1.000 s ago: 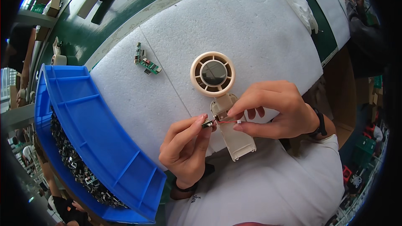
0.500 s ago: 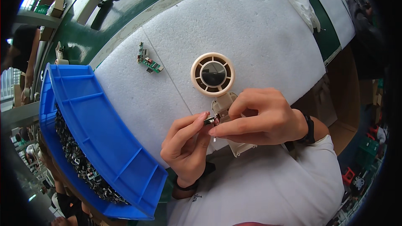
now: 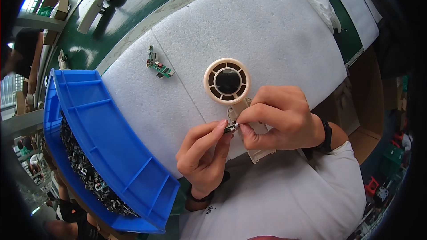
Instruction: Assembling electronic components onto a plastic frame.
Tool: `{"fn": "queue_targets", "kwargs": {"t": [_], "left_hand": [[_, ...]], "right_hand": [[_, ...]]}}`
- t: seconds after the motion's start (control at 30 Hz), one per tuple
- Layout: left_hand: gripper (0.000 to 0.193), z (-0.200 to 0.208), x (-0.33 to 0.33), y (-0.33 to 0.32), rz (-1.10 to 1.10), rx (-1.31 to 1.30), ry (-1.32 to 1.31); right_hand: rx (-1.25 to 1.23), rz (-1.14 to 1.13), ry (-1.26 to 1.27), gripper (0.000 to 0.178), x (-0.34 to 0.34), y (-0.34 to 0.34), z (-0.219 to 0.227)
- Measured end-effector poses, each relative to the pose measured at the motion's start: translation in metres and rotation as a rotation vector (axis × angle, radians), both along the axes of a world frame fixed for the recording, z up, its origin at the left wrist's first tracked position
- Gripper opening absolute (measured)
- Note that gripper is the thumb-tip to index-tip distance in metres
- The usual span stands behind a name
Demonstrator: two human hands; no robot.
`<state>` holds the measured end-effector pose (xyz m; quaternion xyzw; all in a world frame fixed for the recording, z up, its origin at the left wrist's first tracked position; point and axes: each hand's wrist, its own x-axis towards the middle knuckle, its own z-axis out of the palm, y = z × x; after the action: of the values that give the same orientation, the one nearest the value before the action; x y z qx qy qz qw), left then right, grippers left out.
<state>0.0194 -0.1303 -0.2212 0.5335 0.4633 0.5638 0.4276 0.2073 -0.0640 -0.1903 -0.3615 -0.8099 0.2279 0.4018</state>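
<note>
Just below the round cream fan housing [image 3: 227, 81] on the white foam pad [image 3: 267, 31], the left hand [image 3: 202, 158] and right hand [image 3: 278, 118] meet, fingertips of both pinching one small dark component [image 3: 230, 128] between them.

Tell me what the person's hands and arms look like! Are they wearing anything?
Both hands are bare, with no gloves or rings to be seen. The left hand has a thin black band around its wrist. The right hand has a black wristband, perhaps a watch. The forearms are bare too, up to a white short-sleeved shirt.
</note>
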Motion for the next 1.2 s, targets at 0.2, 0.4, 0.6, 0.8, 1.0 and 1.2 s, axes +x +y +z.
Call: {"fn": "queue_targets", "kwargs": {"t": [0.2, 0.4, 0.6, 0.8, 1.0, 1.2], "left_hand": [[0.042, -0.002, 0.003, -0.002, 0.058, 0.038, 0.072], [0.042, -0.001, 0.004, -0.001, 0.078, 0.058, 0.117], [0.041, 0.001, 0.004, -0.002, 0.059, 0.047, 0.106], [0.040, -0.001, 0.004, -0.002, 0.090, 0.093, 0.146], [0.040, -0.002, 0.009, -0.013, 0.165, 0.239, 0.408], [0.032, -0.008, 0.017, -0.015, 0.226, 0.383, 0.481]], "right_hand": [[0.036, 0.009, 0.004, 0.018, 0.000, 0.000, -0.002], [0.097, 0.015, 0.015, 0.024, -0.001, 0.000, -0.008], [0.141, 0.083, -0.009, 0.026, 0.005, 0.001, -0.006], [0.109, -0.021, -0.014, 0.024, -0.003, -0.005, -0.004], [0.036, -0.148, 0.042, 0.021, -0.016, -0.022, -0.002], [-0.021, -0.182, 0.111, 0.017, -0.019, -0.028, 0.001]]}}
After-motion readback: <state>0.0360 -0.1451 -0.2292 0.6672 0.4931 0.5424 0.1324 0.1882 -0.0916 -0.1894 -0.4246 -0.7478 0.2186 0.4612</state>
